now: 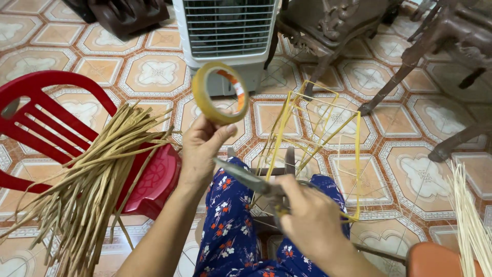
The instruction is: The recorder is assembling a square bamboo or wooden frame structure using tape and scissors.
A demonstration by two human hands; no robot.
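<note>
The left hand (201, 149) holds up a yellow tape roll (220, 93), pinched between thumb and fingers (205, 124). The right hand (310, 220) grips scissors (246, 178), blades pointing toward the left hand's wrist. Just beyond the right fingers stands a yellow stick frame (318, 133). Left of the left fingers, a bundle of bamboo strips (97, 174) lies across a red plastic chair (46, 118).

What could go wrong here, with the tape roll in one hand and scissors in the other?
1. The scissors in the right hand point toward the left hand; a slip could nick it.
2. The tape roll is pinched only at its lower edge and could drop.
3. The thin stick frame stands unheld by the knees and may tip or get crushed.
</note>
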